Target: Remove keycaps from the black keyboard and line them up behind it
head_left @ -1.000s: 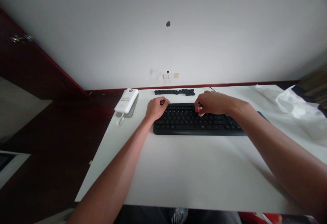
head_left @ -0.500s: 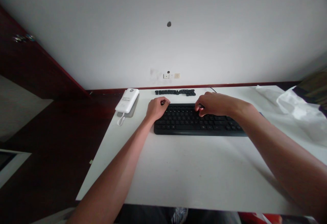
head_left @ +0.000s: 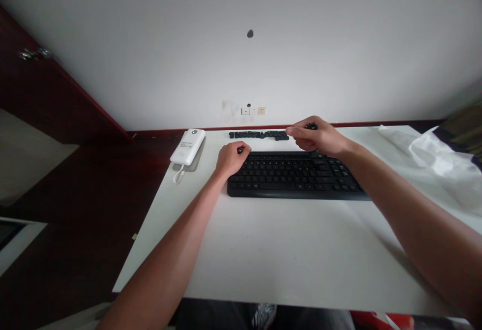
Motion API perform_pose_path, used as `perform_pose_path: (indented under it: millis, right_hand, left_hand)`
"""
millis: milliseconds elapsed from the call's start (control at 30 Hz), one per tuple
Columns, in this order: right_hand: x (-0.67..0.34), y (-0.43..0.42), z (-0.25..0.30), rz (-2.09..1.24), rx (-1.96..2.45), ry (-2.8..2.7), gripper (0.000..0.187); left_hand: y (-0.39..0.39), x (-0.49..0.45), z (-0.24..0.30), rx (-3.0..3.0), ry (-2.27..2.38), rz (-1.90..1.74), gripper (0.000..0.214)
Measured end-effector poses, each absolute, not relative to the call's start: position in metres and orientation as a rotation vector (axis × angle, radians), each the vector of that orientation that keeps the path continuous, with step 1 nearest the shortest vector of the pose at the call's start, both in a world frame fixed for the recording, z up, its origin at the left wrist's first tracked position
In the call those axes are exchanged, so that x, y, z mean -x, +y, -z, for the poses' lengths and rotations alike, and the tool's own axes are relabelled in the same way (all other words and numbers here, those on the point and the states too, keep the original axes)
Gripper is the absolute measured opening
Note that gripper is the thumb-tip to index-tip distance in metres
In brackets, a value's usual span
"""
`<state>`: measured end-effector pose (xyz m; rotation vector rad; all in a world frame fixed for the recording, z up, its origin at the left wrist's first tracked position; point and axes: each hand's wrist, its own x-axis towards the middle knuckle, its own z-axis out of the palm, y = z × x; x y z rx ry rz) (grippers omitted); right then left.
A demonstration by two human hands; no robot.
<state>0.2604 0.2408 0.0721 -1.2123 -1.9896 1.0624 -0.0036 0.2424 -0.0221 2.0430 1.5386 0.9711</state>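
A black keyboard [head_left: 278, 179] lies on the white table, a wired block of small keys covering it. Curled over its far left corner, my left hand [head_left: 232, 159] is closed on the edge. My right hand [head_left: 314, 136] is raised above the far edge of the keyboard, thumb and fingers pinched together. Something small and dark shows inside that pinch, too hidden to name. Just left of the right fingertips, a row of loose black keycaps [head_left: 246, 134] lies along the back of the table.
A white power bank [head_left: 188, 146] with a short cable loop lies at the left. On the right is a crumpled white plastic bag [head_left: 437, 154]. Behind the table, a wall with sockets [head_left: 253, 111] rises. A dark red door [head_left: 45, 84] stands far left.
My right hand has lifted from the keyboard's keys and moved away from me and slightly right, toward the loose keycaps' end. My left hand stays on the corner.
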Motion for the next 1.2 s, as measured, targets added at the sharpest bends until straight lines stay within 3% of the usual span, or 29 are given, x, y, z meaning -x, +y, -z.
perform_pose_path:
  millis: [100, 267, 1200]
  right_hand:
    - [-0.262, 0.243, -0.056, -1.504, 0.869, -1.724, 0.057]
    - [-0.261, 0.246, -0.040, -1.748, 0.588, -1.526, 0.051]
    - [-0.248, 0.246, -0.021, -1.792, 0.534, -1.635, 0.048]
  left_hand:
    - [0.242, 0.003, 0.022, -2.047, 1.544, -0.959, 0.022]
    - [0.244, 0.004, 0.024, -2.049, 1.541, -0.980, 0.021]
    - [0.245, 0.004, 0.026, -2.068, 1.521, -0.997, 0.021]
